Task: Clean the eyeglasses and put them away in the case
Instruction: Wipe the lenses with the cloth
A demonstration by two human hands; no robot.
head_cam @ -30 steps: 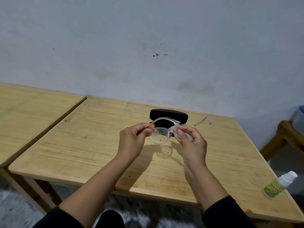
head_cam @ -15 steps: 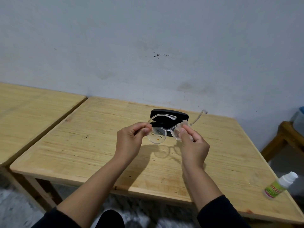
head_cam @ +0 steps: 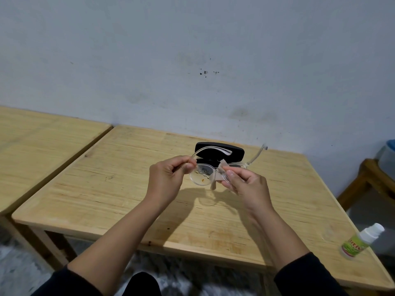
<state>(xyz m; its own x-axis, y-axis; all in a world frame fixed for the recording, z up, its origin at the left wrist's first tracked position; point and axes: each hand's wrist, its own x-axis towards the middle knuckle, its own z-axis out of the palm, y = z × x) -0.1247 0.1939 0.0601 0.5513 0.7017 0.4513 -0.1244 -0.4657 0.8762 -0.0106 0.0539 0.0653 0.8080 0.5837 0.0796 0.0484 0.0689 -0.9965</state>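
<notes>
A: Quick pass. Where are the eyeglasses (head_cam: pixel 210 170)?

B: Held in the air above the table (head_cam: pixel 106 189), clear frame, both temples unfolded and pointing away toward the wall. One temple arcs across in front of the case (head_cam: pixel 220 151); the other sticks out toward 1 o'clock.

A: Hands?

B: The left hand (head_cam: pixel 168 180) pinches the frame's left end at the hinge, thumb and forefinger curled on it. The right hand (head_cam: pixel 245 184) pinches a small beige cloth (head_cam: pixel 215 178) against the right lens, fingers curled round it. A corner of cloth pokes up above the bridge; another end hangs below.

A: Lens condition?

B: The left lens shows yellowish specks and smudges. The right one is mostly covered by the cloth and fingers, can't tell.

A: Case?

B: Black, sits on the table at 12 o'clock from the glasses, near the wall. It looks open, with the lid up, partly hidden behind the frame.

A: Anything else?

B: A small white bottle (head_cam: pixel 361 240) with a green label, tilted at the table's right edge, around 4 o'clock from the hands, well apart. A second table (head_cam: pixel 42 142) is at 9 o'clock.
</notes>
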